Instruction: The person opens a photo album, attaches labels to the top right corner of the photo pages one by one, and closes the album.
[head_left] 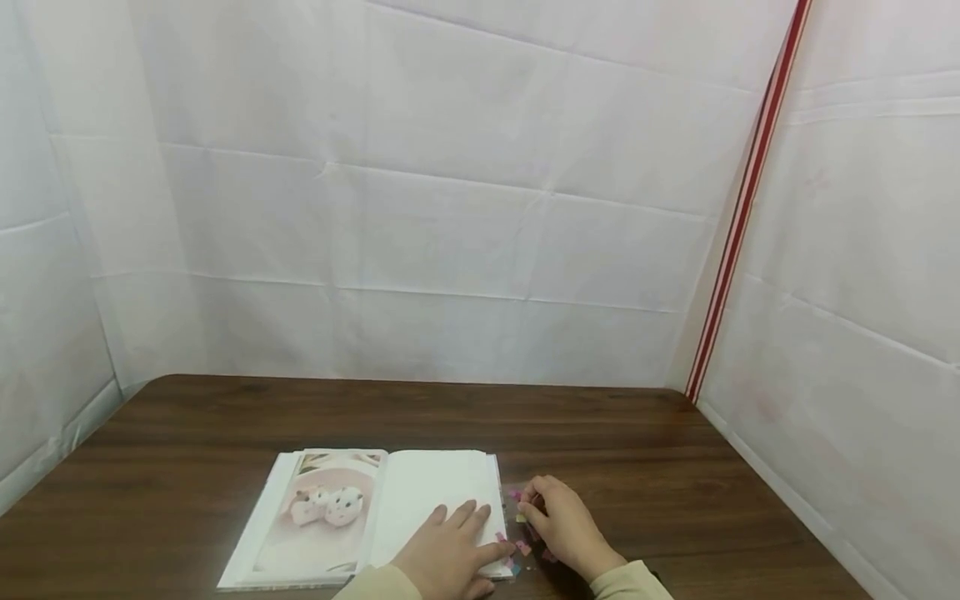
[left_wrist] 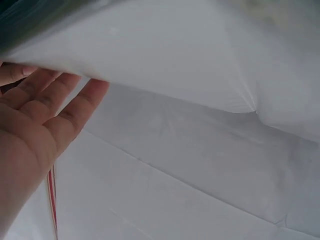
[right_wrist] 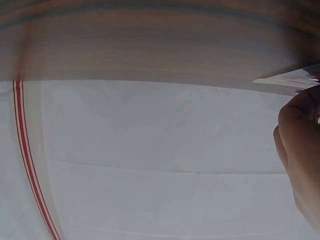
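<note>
An open photo book (head_left: 431,483) lies on the table, a picture of two spotted round figures (head_left: 326,507) on its left page and a blank white right page. My left hand (head_left: 448,554) rests on that blank page with fingers spread; in the left wrist view its fingers (left_wrist: 82,107) lie straight against the white paper. Just past the book's right edge is my right hand (head_left: 562,525), fingers bent over small coloured sticker-like pieces (head_left: 522,547) in pink, yellow and blue. I cannot tell whether its fingertips pinch one. The right wrist view shows only part of this hand (right_wrist: 302,145).
The brown wood-grain table (head_left: 420,417) extends behind and to both sides of the book. White creased sheeting (head_left: 435,208) rises at its back and sides, with a red-striped band (head_left: 750,192) at the back right corner.
</note>
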